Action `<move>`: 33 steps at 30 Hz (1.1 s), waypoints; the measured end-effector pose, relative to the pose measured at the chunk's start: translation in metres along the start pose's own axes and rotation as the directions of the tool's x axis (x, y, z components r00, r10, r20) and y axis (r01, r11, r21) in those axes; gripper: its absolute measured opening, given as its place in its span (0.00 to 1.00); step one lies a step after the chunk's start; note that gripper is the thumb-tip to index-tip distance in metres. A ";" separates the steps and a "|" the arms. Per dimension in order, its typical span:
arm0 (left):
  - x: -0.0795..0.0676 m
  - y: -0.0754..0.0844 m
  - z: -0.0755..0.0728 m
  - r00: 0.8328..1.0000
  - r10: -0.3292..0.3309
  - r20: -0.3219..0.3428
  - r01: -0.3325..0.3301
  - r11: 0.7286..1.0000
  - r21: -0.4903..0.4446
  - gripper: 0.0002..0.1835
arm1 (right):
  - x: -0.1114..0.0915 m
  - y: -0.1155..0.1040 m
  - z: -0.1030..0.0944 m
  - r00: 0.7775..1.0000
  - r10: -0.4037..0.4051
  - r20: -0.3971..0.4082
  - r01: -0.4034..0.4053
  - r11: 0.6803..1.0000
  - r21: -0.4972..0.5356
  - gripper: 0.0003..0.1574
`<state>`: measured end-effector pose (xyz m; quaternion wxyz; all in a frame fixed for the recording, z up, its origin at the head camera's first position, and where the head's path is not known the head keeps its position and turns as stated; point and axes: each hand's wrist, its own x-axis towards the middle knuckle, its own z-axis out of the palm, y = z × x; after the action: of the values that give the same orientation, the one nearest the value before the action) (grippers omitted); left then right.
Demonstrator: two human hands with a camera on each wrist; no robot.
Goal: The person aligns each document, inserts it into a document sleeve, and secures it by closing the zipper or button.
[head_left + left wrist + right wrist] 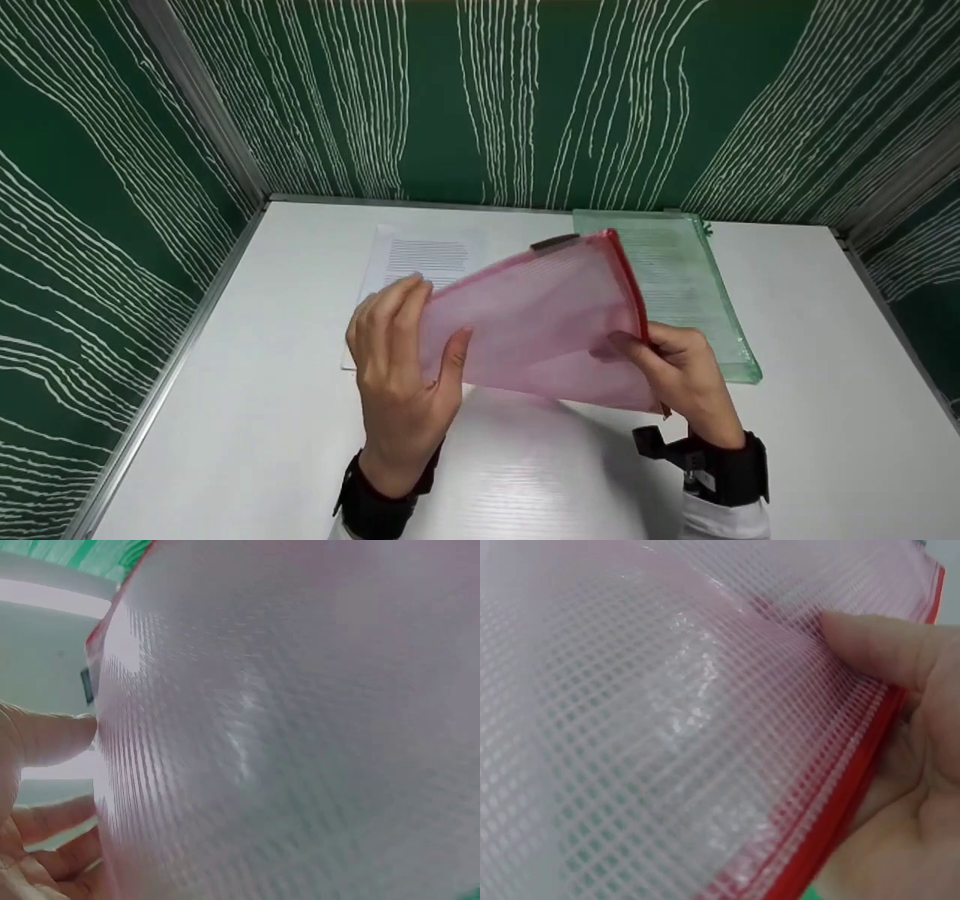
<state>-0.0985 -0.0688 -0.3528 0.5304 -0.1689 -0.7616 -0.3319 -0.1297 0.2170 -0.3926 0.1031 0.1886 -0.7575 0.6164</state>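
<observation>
A pink translucent mesh zipper pouch (532, 330) is held tilted above the white table, its red zipper edge (855, 787) on the right. At its left end my left hand (401, 375) holds it, thumb (56, 736) on one side and fingers partly hidden behind the pouch. My right hand (690, 375) pinches the zipper edge, thumb (885, 649) in front and fingers behind. A dark tab (555, 242) sits on the pouch's upper edge. Whether anything lies inside the pouch, I cannot tell.
Behind the left hand lies a printed sheet of paper (427, 251) on the white table (247, 420). A green zipper pouch (705, 300) with printed text showing through lies at the back right. Green panels with white wavy lines (435, 97) border the table.
</observation>
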 end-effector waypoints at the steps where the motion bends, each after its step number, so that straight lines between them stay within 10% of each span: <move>1: 0.000 -0.002 -0.001 0.999 -0.034 -0.003 0.034 0.999 0.008 0.27 | 0.000 -0.001 -0.002 0.999 0.023 -0.036 -0.024 1.000 -0.020 0.10; 8: 0.000 -0.016 0.001 0.969 -0.249 0.011 0.249 0.968 -0.027 0.44 | -0.002 -0.005 -0.011 0.983 0.064 -0.169 -0.064 0.998 0.004 0.08; 14: -0.006 -0.029 0.011 0.910 -0.357 0.212 0.389 0.911 -0.135 0.42 | -0.003 -0.006 -0.014 0.975 0.055 -0.215 -0.018 0.986 0.167 0.09; 24: -0.014 -0.040 0.030 0.813 -0.327 0.482 0.498 0.819 -0.285 0.24 | 0.001 -0.003 -0.011 0.969 -0.035 -0.246 0.140 0.896 0.421 0.11; 33: -0.017 -0.039 0.038 0.808 -0.310 0.501 0.526 0.763 -0.377 0.08 | 0.003 0.001 -0.007 0.966 0.013 -0.259 0.121 0.861 0.494 0.11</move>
<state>-0.1423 -0.0696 -0.3897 0.2068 -0.1871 -0.7609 -0.5859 -0.1337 0.2235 -0.3903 0.1633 0.1498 -0.5444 0.8090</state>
